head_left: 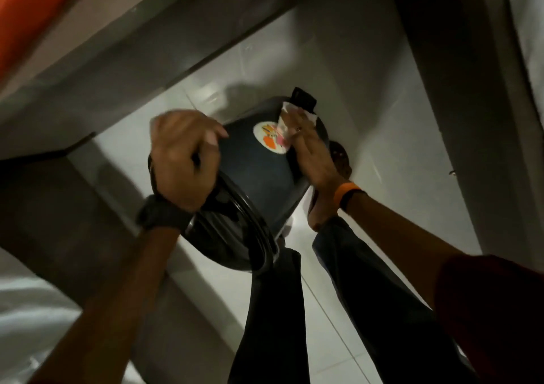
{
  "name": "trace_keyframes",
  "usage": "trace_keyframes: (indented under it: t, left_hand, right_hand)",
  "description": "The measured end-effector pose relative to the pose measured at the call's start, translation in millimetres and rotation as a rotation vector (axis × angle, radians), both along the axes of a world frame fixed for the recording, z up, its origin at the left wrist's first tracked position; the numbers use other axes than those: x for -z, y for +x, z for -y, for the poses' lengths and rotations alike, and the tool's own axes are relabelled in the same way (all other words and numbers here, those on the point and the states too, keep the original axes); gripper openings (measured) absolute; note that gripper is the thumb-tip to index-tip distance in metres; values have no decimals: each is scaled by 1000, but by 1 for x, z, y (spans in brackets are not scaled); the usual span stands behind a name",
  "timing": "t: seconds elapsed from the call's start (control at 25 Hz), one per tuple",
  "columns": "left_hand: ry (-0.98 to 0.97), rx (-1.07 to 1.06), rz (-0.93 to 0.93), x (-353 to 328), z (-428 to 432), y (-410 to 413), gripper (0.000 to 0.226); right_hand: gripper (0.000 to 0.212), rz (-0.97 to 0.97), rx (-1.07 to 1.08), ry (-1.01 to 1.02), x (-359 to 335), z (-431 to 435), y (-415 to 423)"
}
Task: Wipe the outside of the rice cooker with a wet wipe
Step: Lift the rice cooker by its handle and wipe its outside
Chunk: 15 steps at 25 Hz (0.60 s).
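White floor tiles (pixel 368 136) are filling the background, and we are standing over them with the cooker (pixel 259 177) lifted clear of any counter, so nothing is carrying it but us. We are holding it tilted in the air above our legs (pixel 273 310), its lid (pixel 235 236) turned toward us and its base pointing away.

Our left hand (pixel 182 160) is clenching around the near rim of the cooker, steadying it. Our right hand (pixel 312 160) is lying nearly flat against the far side wall, fingers stretched out and pressing the wipe (pixel 287 115) onto the dark shell, just beside the round sticker (pixel 272 137) and below the black handle (pixel 303 98).

As we are reading it, the wiping is well under way but not finished: the wipe is working only one patch near the handle, and the light is too dim for us to be telling which parts of the shell are already clean. We are judging that the wall under our left hand, the underside and the lid are probably still waiting, and that we will be needing to turn the cooker to reach them.
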<state>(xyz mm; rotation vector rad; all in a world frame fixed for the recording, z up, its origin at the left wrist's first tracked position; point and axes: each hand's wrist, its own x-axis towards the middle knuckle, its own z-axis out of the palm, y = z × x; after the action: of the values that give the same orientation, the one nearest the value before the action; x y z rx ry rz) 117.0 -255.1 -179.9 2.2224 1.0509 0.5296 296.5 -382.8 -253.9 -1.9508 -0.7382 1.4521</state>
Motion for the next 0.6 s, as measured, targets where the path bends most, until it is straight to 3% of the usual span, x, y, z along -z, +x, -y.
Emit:
trace_keyframes:
  t: [0.12,0.2,0.32,0.4,0.48,0.6]
  left_hand:
    - [105,368,9,-10,31,14,42]
    - [122,418,-88,-10,20,31,42]
    - [44,297,-249,-6,-13,43,38]
    - [-74,169,-257,3,-38,41,41]
    - [-239,27,-189,13,-57,37,44]
    - [-357,-111,-139,20,-67,32,41]
  right_hand:
    - [49,6,-68,-148,13,-20,22]
    - [48,-81,11,-211,6,-31,27]
    - [48,-197,8,12,-34,-19,11]
    - [48,-305,42,136,-63,8,-15]
    - [41,-362,167,137,-75,31,-39]
    - [43,-273,282,83,-48,28,-32]
